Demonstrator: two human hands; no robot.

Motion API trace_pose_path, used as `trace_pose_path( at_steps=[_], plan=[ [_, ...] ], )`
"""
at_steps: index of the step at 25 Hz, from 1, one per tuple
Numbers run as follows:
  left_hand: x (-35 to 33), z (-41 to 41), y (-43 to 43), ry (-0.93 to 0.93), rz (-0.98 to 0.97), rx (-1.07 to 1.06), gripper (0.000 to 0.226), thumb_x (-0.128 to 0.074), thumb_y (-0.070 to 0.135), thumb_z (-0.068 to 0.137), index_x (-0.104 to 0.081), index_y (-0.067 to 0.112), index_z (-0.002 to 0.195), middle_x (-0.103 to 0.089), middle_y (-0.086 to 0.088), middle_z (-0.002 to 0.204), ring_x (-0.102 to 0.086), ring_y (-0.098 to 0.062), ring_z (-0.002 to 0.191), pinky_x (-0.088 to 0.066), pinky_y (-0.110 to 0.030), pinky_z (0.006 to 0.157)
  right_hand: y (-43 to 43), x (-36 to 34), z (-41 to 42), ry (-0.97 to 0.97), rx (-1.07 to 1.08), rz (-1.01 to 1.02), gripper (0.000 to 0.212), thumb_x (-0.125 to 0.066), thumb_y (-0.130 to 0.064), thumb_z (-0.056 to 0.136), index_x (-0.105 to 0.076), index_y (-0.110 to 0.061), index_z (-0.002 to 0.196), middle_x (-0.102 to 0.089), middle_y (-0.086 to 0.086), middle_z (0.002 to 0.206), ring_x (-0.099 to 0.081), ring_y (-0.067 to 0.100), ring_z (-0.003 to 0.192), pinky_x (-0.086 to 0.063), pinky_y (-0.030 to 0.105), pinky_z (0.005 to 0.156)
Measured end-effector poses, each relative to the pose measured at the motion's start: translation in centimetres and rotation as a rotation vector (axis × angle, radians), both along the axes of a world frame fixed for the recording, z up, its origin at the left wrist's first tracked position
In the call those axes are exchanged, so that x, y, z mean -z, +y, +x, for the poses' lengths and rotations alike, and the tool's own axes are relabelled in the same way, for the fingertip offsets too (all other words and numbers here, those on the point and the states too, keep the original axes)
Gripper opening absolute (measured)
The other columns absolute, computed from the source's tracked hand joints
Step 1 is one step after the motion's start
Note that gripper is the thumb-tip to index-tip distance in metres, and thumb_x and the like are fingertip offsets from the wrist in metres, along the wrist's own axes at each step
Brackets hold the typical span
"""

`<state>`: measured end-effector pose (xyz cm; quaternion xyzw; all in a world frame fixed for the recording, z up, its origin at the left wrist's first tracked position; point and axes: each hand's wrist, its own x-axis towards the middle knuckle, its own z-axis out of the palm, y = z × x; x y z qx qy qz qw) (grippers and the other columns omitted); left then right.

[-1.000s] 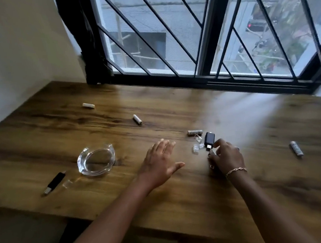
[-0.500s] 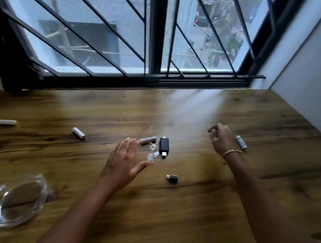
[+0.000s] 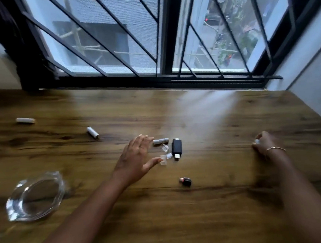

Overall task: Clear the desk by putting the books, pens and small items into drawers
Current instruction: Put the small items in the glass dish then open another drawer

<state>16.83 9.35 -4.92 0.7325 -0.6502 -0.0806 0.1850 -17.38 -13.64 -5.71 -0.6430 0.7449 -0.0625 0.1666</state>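
left hand (image 3: 137,157) is low over the desk (image 3: 219,212). its fingers (image 3: 144,141) are straight & spread wide, thumb out to the side, holding nothing. can't tell if the palm touches the wood.

just past the fingertips lies a gray battery (image 3: 160,141), almost touching them. btw the fingertips & the thumb tip sit 2 little see-through bits. the top clear cap (image 3: 164,146) is just under the gray battery. the low clear cap (image 3: 164,157) is right at the thumb tip. on the other side of the caps from the fingers lies a black stick (image 3: 176,147), its metal end pointing back at the person. a small black plug (image 3: 185,181) lies on its own, closer to the person than the thumb & apart from it.

right hand (image 3: 265,144) is well off to the right, down on the desk. its fingers are curled tight round a small white thing (image 3: 257,141). only a tiny bit pokes out & it's too blurry to say what it is. thin chain (image 3: 275,148) on that wrist.

far left of the left fingers lie 2 more: near white battery (image 3: 93,132), then far white battery (image 3: 25,120). a glass dish (image 3: 36,198) sits left of the left arm. window bars (image 3: 112,39) stand behind the desk.
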Motion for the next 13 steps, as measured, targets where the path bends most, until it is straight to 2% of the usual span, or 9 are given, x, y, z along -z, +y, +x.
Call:
trace_pose_path(
  at_steps=[2, 3, 4, 5, 6, 7, 8, 10, 13],
  plan=[
    [0.1, 0.9, 0.6, -0.020, 0.020, -0.021, 0.071, -0.048, 0.055, 0.087, -0.026, 0.020, 0.145, -0.027, -0.004, 0.152, -0.016, -0.016, 0.143, -0.013, -0.029, 0.117, -0.2, -0.4, 0.5, -0.137, 0.065, -0.065, 0.014, -0.055, -0.001, 0.087, -0.056, 0.012, 0.093, -0.061, 0.033, 0.102, -0.057, 0.038, 0.087, -0.048, 0.038, 0.076],
    [0.1, 1.3, 0.8, -0.022, 0.022, -0.032, 0.071, -0.048, 0.056, 0.087, -0.026, 0.020, 0.145, -0.027, -0.004, 0.152, -0.017, -0.016, 0.143, -0.013, -0.029, 0.117, -0.2, -0.8, 0.8, -0.280, 0.094, -0.081, 0.019, -0.052, -0.001, 0.089, -0.057, 0.014, 0.100, -0.062, 0.029, 0.089, -0.056, 0.035, 0.076, -0.050, 0.030, 0.062],
    [0.1, 2.0, 1.2, -0.025, 0.017, -0.047, 0.072, -0.048, 0.056, 0.087, -0.027, 0.019, 0.144, -0.028, -0.005, 0.152, -0.018, -0.016, 0.142, -0.014, -0.029, 0.117, 0.2, -1.7, 1.7, -0.472, 0.071, 0.002, 0.027, -0.048, -0.004, 0.092, -0.053, 0.014, 0.112, -0.061, 0.024, 0.077, -0.057, 0.032, 0.069, -0.051, 0.021, 0.052],
    [0.0, 2.8, 1.6, -0.030, 0.009, -0.055, 0.072, -0.048, 0.056, 0.086, -0.028, 0.019, 0.144, -0.029, -0.005, 0.151, -0.019, -0.017, 0.142, -0.014, -0.029, 0.117, 1.4, -3.2, 3.2, -0.798, -0.010, 0.218, 0.034, -0.041, -0.007, 0.096, -0.045, 0.014, 0.122, -0.058, 0.028, 0.073, -0.063, 0.030, 0.072, -0.054, 0.020, 0.053],
    [-0.1, 3.7, 2.0, -0.037, 0.005, -0.060, 0.072, -0.049, 0.056, 0.086, -0.028, 0.018, 0.144, -0.030, -0.006, 0.151, -0.019, -0.017, 0.141, -0.015, -0.029, 0.117, 2.6, -4.2, 5.3, -1.155, -0.087, 0.474, 0.035, -0.031, -0.010, 0.099, -0.043, 0.014, 0.123, -0.057, 0.036, 0.083, -0.068, 0.028, 0.086, -0.058, 0.025, 0.065],
    [-0.2, 4.7, 2.6, -0.039, 0.003, -0.069, 0.072, -0.050, 0.055, 0.086, -0.029, 0.017, 0.144, -0.030, -0.006, 0.150, -0.020, -0.018, 0.141, -0.015, -0.030, 0.117, 3.6, -4.9, 7.6, -1.376, -0.145, 0.625, 0.036, -0.025, -0.010, 0.100, -0.047, 0.012, 0.116, -0.049, 0.042, 0.089, -0.068, 0.026, 0.095, -0.058, 0.032, 0.074],
    [-0.3, 5.7, 3.1, -0.036, -0.003, -0.083, 0.072, -0.050, 0.054, 0.086, -0.030, 0.016, 0.143, -0.031, -0.006, 0.150, -0.020, -0.018, 0.141, -0.015, -0.030, 0.117, 4.5, -5.8, 10.2, -1.458, -0.097, 0.680, 0.033, -0.025, -0.010, 0.100, -0.053, 0.007, 0.105, -0.050, 0.034, 0.089, -0.071, 0.020, 0.085, -0.059, 0.031, 0.066],
    [-0.8, 7.5, 4.5, -0.008, -0.032, -0.112, 0.070, -0.053, 0.052, 0.086, -0.033, 0.015, 0.142, -0.034, -0.008, 0.147, -0.024, -0.020, 0.140, -0.018, -0.031, 0.116, 7.2, -7.0, 15.7, -1.264, -0.078, 0.475, 0.023, -0.035, -0.009, 0.098, -0.057, -0.013, 0.091, -0.056, 0.010, 0.082, -0.068, 0.007, 0.053, -0.054, 0.019, 0.046],
    [-1.5, 10.6, 7.3, 0.094, -0.127, -0.183, 0.059, -0.058, 0.041, 0.087, -0.043, 0.010, 0.136, -0.045, -0.011, 0.138, -0.037, -0.023, 0.131, -0.027, -0.030, 0.110, 12.5, -7.7, 24.1, -1.194, -0.378, 0.570, 0.021, -0.044, 0.005, 0.090, -0.056, -0.012, 0.092, -0.063, 0.006, 0.067, -0.064, 0.008, 0.048, -0.052, 0.022, 0.042]
  ],
)
